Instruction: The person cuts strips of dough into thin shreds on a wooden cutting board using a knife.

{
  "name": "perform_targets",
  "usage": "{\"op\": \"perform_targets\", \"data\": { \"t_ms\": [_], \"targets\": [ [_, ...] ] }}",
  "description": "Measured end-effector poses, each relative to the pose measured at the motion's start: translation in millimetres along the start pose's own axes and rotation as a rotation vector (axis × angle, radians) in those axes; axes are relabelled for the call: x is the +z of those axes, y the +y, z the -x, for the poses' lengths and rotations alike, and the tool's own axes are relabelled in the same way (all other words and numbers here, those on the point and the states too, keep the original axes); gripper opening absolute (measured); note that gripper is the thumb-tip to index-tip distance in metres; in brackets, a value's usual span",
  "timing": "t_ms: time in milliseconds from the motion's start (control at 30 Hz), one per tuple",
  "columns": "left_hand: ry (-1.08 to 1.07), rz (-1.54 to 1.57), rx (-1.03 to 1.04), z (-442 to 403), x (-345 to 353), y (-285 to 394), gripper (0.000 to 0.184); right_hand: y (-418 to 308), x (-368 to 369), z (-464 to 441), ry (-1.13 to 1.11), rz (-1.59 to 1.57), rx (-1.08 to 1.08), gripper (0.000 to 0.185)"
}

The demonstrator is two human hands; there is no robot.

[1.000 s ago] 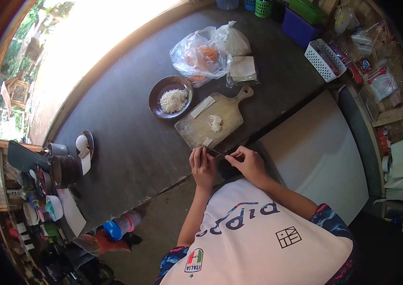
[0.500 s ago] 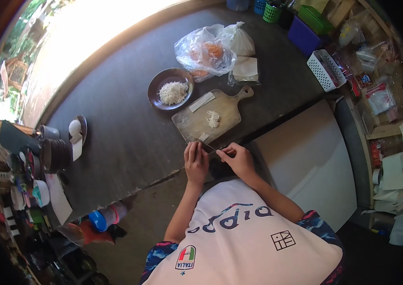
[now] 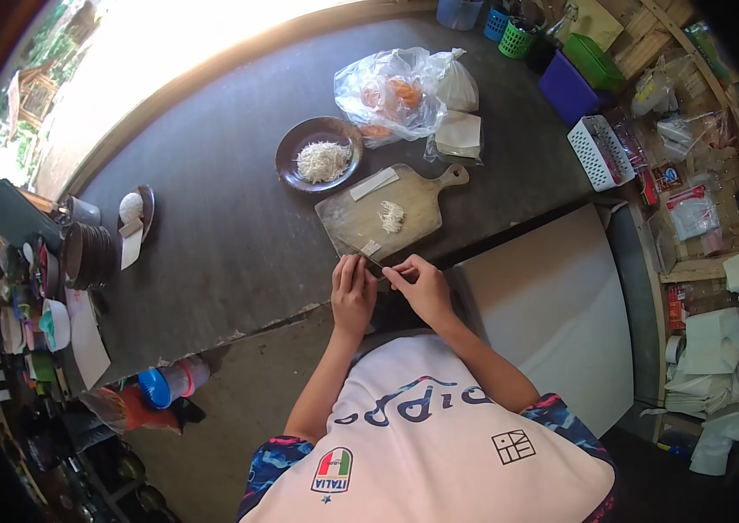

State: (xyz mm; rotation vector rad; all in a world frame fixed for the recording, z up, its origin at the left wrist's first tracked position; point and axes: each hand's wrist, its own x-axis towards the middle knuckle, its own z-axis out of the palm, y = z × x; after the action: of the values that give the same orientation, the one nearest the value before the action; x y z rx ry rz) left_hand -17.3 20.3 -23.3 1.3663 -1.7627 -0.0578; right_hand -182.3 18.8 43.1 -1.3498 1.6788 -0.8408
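My left hand [image 3: 354, 292] is at the near edge of the wooden cutting board [image 3: 417, 199], fingers bent and together. Whatever lies under its fingertips is hidden. Opposite it, my right hand [image 3: 422, 288] pinches one end of a thin dark strip [image 3: 376, 262], which runs toward the left fingers; its kind is too small to tell. Just beyond the fingertips, a small pale piece [image 3: 371, 247] lies on the board. Farther up are a little heap of pale shreds [image 3: 392, 217] and a flat white strip [image 3: 374, 184].
A brown plate [image 3: 286, 166] bears a mound of white shreds [image 3: 323, 162]. Behind the board are a clear plastic bag [image 3: 387, 87] with orange things and a packet of pale sheets [image 3: 458, 133]. Left stands a stack of brown dishes [image 3: 90, 257]; right, a white basket [image 3: 594, 157].
The whole view has shifted slightly. My hands stay at the board's near edge, with the right hand a little closer to the left. The things on the board look the same.
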Motion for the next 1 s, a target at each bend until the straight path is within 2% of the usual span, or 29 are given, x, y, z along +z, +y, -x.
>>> {"op": "perform_targets", "data": {
  "t_ms": [200,467,567,700,800,933,1000],
  "targets": [
    [0.012,-0.053,0.025,-1,0,1,0.029,12,-21,20,-0.042,0.018,0.055,0.033],
    [-0.023,-0.049,-0.059,-2,-1,6,0.03,5,-8,-10,-0.086,0.014,0.01,0.03],
    [-0.06,-0.093,-0.06,-8,-9,11,0.03,14,-26,-11,-0.176,-0.063,0.061,0.034],
    [-0.078,-0.06,-0.105,-18,-16,14,0.026,29,-53,-38,-0.124,-0.183,0.035,0.031],
    [-0.111,-0.004,-0.133,-30,-22,15,0.024,23,-63,-39,-0.163,-0.098,-0.02,0.029],
    [-0.124,-0.04,-0.111,-34,-25,17,0.023,19,-50,-31,-0.334,-0.175,0.024,0.025],
    [-0.103,-0.057,-0.098,-31,-21,18,0.023,25,-45,-35,-0.322,-0.217,0.019,0.026]
  ]
}}
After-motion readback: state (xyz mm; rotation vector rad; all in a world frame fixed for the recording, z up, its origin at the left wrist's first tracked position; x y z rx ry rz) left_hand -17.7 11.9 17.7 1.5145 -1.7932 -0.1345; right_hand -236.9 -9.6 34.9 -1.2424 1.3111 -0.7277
